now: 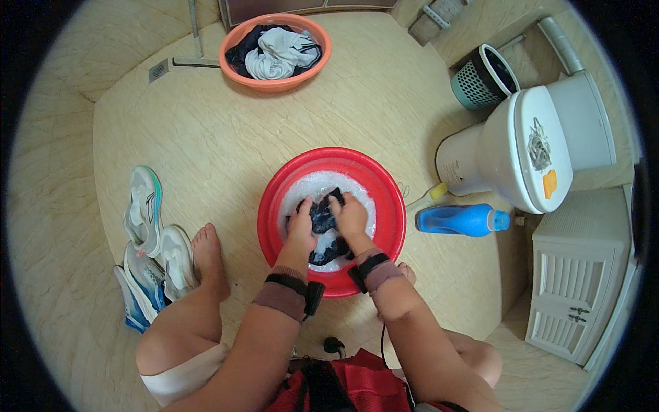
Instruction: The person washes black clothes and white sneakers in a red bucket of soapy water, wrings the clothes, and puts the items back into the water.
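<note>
Both my hands are inside a red plastic basin (396, 221) of white soapy suds (304, 185) on the floor before me. A wet dark cloth garment (323, 216) is bunched between them. My left hand (302, 226) grips its left side, thumb on top. On the other side, my right hand (352, 216) clasps the cloth near its upper right edge. Part of the dark fabric trails down into the foam below my hands. Suds hide the lower folds and some fingertips.
An orange basin (273, 86) of clothes stands farther off. Right of the red basin are a blue detergent bottle (453, 220), a yellow-ended brush (437, 192), a white toilet (494, 149), a waste bin (473, 85) and a white cabinet (571, 278). Several shoes (141, 211) lie at left.
</note>
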Tool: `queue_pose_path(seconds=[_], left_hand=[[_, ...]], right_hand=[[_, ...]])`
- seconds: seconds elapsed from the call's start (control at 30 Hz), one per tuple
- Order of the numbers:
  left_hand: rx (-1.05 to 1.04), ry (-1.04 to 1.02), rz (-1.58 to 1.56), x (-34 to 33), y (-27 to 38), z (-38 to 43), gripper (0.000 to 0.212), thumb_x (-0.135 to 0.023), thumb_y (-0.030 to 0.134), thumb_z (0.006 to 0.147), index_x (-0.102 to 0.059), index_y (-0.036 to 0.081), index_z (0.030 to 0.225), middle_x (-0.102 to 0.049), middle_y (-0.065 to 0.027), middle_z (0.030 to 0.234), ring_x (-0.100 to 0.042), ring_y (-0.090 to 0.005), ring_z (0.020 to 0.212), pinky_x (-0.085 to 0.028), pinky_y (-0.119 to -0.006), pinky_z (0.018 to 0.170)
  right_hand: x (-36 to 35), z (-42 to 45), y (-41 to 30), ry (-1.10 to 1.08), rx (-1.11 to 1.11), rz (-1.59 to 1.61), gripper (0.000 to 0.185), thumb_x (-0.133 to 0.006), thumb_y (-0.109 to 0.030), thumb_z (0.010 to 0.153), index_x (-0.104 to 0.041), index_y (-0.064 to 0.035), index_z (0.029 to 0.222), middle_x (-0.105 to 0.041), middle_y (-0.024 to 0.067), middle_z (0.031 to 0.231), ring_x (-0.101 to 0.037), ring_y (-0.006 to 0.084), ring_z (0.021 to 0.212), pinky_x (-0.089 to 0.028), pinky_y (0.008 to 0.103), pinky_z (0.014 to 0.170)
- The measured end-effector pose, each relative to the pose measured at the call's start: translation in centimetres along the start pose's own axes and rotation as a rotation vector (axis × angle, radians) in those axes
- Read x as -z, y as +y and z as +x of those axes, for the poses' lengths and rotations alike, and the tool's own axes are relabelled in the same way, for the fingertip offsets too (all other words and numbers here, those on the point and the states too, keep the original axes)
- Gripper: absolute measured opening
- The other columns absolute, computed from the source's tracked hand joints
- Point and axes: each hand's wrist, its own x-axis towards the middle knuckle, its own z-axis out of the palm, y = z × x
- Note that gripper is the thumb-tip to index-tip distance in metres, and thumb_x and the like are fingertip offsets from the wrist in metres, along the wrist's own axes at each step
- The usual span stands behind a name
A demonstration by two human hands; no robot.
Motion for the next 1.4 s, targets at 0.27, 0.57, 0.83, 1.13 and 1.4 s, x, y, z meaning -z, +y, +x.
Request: queue_pose_path(seconds=[0.27,0.57,0.83,1.13,1.4], left_hand=[[0.002,0.130,0.147,1.0,0.3,0.5,0.048,-0.059,0.041,0.086,-0.047,0.020,0.127,-0.049,-0.0006,0.127,-0.043,-0.0210,0.115,-0.029,-0.045,0.098],[0.120,0.141,0.121,1.3,-0.4,0.6,0.048,-0.053,0.048,0.089,-0.049,0.017,0.125,-0.049,0.0004,0.128,-0.041,-0.0225,0.119,-0.026,-0.047,0.103],[0.001,-0.051,-0.152,2.5,1.0,0.9,0.034,-0.055,0.044,0.088,-0.059,0.016,0.108,-0.060,-0.0070,0.099,-0.060,-0.0233,0.086,-0.051,-0.041,0.075],[-0.140,0.224,0.338,-0.7,-0.5,-1.0,0.034,-0.065,0.032,0.082,-0.059,0.014,0.111,-0.058,-0.0063,0.111,-0.058,-0.0209,0.091,-0.049,-0.036,0.070],[-0.092,0.193,0.273,1.9,-0.8,-0.1,0.055,-0.063,0.036,0.084,-0.044,0.015,0.131,-0.048,-0.0055,0.130,-0.044,-0.0241,0.116,-0.038,-0.043,0.092]], right_hand=[[-2.9,-1.0,4.5,-0.328,-0.025,-0.208,0.051,-0.060,-0.015,0.079,-0.047,-0.0184,0.128,-0.042,0.0257,0.122,-0.055,0.0453,0.102,-0.047,0.0480,0.086],[-4.5,0.3,4.3,-0.492,-0.301,0.701,0.042,-0.057,-0.003,0.076,-0.053,-0.0069,0.118,-0.061,0.0114,0.098,-0.062,0.0223,0.076,-0.051,0.0327,0.069],[1.5,-5.2,-6.1,-0.347,0.277,0.541,0.026,-0.070,-0.025,0.073,-0.059,-0.0052,0.087,-0.061,0.0174,0.074,-0.061,0.0321,0.066,-0.049,0.0397,0.063],[0.0,2.1,1.5,-0.006,0.013,-0.049,0.029,-0.062,-0.033,0.083,-0.065,-0.0048,0.087,-0.065,0.0179,0.089,-0.062,0.0358,0.085,-0.048,0.0428,0.076],[-4.6,-2.1,3.7,-0.459,0.118,-0.312,0.057,-0.066,-0.015,0.072,-0.045,-0.0166,0.125,-0.044,0.0273,0.123,-0.054,0.0472,0.102,-0.048,0.0490,0.082]])
